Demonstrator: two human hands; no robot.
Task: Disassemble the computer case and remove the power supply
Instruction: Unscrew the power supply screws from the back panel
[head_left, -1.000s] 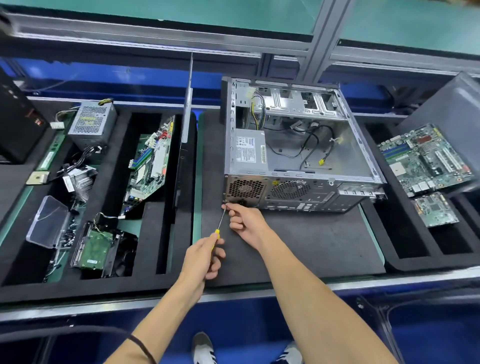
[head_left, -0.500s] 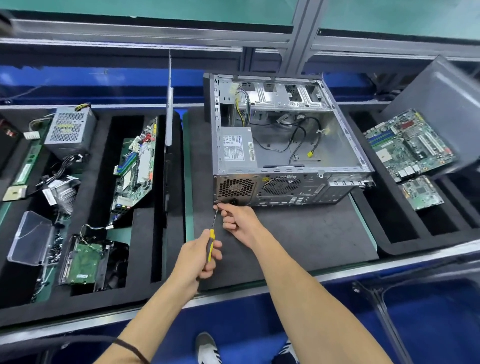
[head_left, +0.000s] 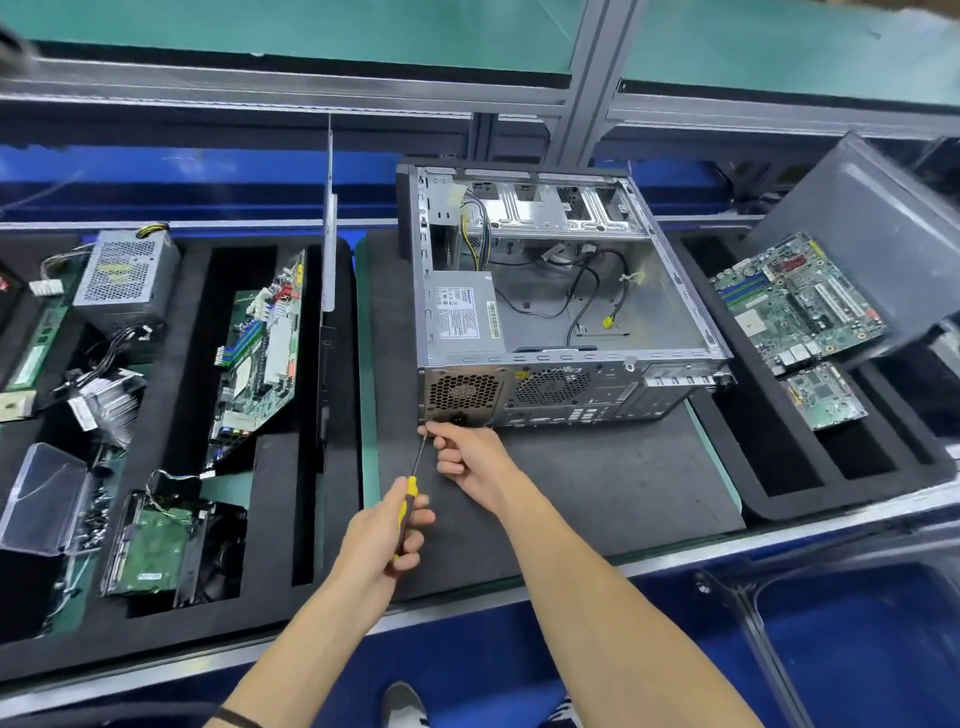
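The open computer case (head_left: 566, 306) is lying on its side on the black foam mat (head_left: 597, 483), with the power supply (head_left: 465, 312) sitting inside its near-left corner. The left hand (head_left: 382, 540) is gripping the yellow-handled screwdriver (head_left: 410, 499) — its tip is meeting the case's lower-left rear corner — while the right hand (head_left: 470, 457) is pinching the shaft near that tip.

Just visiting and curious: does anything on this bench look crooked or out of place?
Two boards sit askew: the motherboard in the left foam tray leans on edge across its slot, and the motherboard on the right rests tilted against a grey bin. Nothing looks spilled or broken.
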